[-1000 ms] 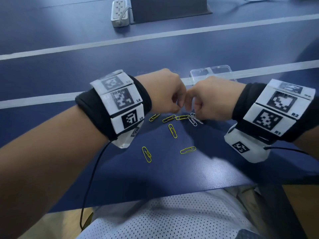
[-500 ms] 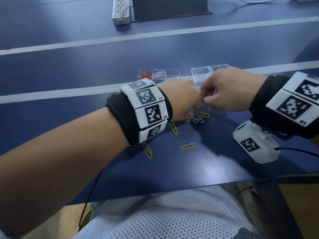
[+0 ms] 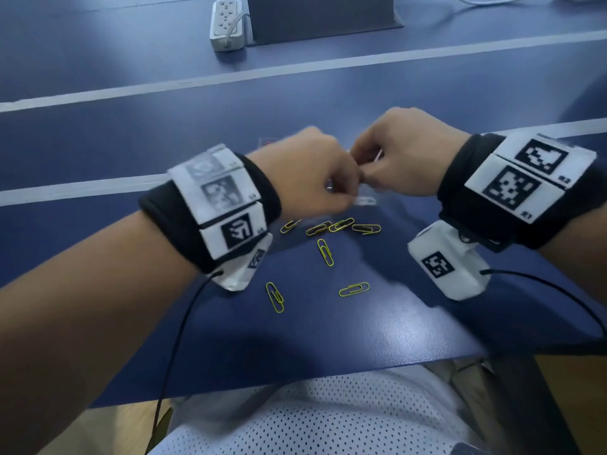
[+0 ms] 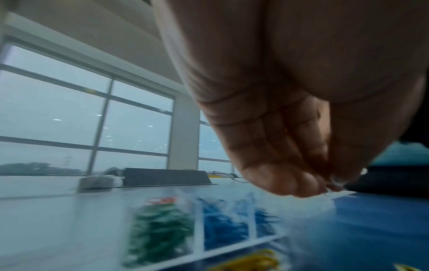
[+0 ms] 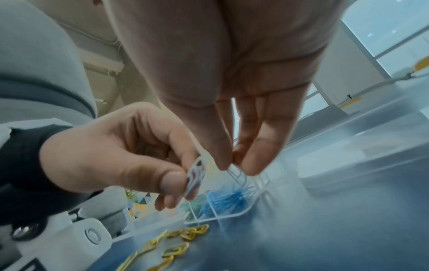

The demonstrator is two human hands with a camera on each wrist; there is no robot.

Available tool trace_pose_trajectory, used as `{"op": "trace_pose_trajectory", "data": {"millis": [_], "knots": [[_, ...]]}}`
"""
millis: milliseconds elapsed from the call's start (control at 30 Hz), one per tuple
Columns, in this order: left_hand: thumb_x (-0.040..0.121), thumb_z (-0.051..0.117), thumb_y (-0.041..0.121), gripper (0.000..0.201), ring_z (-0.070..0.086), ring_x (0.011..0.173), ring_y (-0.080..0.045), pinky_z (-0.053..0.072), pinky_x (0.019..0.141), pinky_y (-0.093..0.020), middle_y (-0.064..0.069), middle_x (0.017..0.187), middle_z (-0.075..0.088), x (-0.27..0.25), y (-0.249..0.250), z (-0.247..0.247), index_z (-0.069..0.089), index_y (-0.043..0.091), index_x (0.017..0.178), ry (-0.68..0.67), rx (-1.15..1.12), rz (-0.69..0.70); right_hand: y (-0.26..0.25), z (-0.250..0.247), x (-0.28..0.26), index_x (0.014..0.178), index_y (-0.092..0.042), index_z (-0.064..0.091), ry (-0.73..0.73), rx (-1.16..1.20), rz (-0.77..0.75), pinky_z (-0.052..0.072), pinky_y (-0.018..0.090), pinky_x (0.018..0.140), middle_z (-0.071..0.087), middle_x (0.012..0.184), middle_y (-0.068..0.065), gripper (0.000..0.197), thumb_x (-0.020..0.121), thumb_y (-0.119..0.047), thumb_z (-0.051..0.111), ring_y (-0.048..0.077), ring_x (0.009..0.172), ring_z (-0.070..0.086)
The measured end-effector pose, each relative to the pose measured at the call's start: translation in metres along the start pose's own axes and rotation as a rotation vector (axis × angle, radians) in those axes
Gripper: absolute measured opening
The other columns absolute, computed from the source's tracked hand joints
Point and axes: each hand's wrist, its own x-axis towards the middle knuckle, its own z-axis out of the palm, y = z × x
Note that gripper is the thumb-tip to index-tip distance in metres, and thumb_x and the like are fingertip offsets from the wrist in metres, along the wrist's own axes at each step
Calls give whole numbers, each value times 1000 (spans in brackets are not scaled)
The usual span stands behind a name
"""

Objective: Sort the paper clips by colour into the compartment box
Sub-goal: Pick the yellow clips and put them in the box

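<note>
Both the left hand (image 5: 111, 155) and the right hand (image 5: 232, 91) pinch white paper clips (image 5: 196, 174) in thumb and fingers; light, springy, slippery wire, probably best nipped across the flat loops.

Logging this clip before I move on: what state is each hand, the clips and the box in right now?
left hand: raised, pinching white paper clips.
right hand: raised, fingertips pinching a white clip.
yellow paper clips: seven loose on the table, unsorted.
compartment box: open, green, blue and yellow clips in separate compartments.
power strip: on the table, far side.
</note>
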Motion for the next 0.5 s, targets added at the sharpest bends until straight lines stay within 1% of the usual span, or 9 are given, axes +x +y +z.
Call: {"op": "trace_pose_trajectory", "data": {"millis": [67, 133, 200, 267, 300, 333, 400, 433, 500], "knots": [[81, 61, 26, 18, 67, 80, -18, 40, 73, -21, -2, 85, 75, -3, -15, -12, 75, 19, 89, 80, 17, -91, -5, 0, 12, 81, -28, 73, 40, 106, -2, 48, 22, 69, 56, 55, -12, 17, 80, -16, 61, 5, 58, 56], [84, 61, 24, 19, 65, 86, -21, 38, 72, -22, -7, 90, 75, -2, -32, -20, 75, 16, 94, 127, 31, -211, -11, 2, 26, 83, -26, 73, 81, 191, 7, 51, 21, 71, 60, 58, -11, 19, 78, -13, 60, -3, 51, 55], [85, 60, 23, 20, 62, 88, -22, 35, 71, -22, -9, 94, 74, 1, -46, -24, 75, 14, 97, 140, 29, -302, -17, 3, 41, 83, -22, 75, 115, 234, 22, 53, 23, 76, 61, 60, -9, 19, 78, -12, 59, -3, 50, 54], [85, 60, 21, 20, 59, 87, -23, 33, 70, -22, -11, 96, 73, 6, -54, -25, 75, 13, 96, 140, 33, -342, -22, 3, 53, 87, -19, 76, 145, 241, 54, 51, 23, 74, 59, 59, -10, 20, 78, -13, 59, -4, 46, 54], [85, 60, 20, 20, 59, 86, -23, 33, 70, -22, -11, 96, 73, 8, -57, -26, 75, 13, 96, 142, 37, -346, -24, 3, 58, 88, -19, 76, 157, 246, 72, 51, 23, 73, 59, 61, -9, 20, 78, -14, 59, -3, 47, 55], [85, 60, 20, 20, 59, 87, -24, 33, 70, -22, -11, 96, 73, 10, -59, -26, 75, 13, 96, 145, 41, -346, -25, 3, 62, 89, -19, 76, 167, 255, 87, 52, 24, 73, 62, 64, -7, 19, 79, -14, 60, 1, 52, 56], [85, 61, 20, 19, 58, 84, -22, 33, 72, -22, -10, 97, 73, 14, -61, -26, 75, 14, 97, 156, 38, -338, -27, 3, 67, 89, -20, 76, 188, 267, 112, 55, 27, 79, 66, 74, -1, 19, 79, -15, 61, 11, 70, 62], [85, 62, 20, 19, 55, 81, -19, 34, 72, -22, -9, 97, 73, 16, -62, -26, 75, 14, 97, 160, 32, -334, -28, 3, 69, 89, -20, 76, 196, 269, 121, 55, 28, 81, 68, 77, 0, 19, 79, -14, 61, 14, 77, 65], [85, 62, 21, 20, 54, 82, -18, 34, 73, -21, -8, 99, 73, 18, -63, -26, 75, 16, 99, 155, 23, -328, -29, 4, 70, 89, -20, 76, 188, 268, 129, 55, 28, 82, 68, 79, 0, 19, 79, -13, 62, 15, 82, 65]]}}
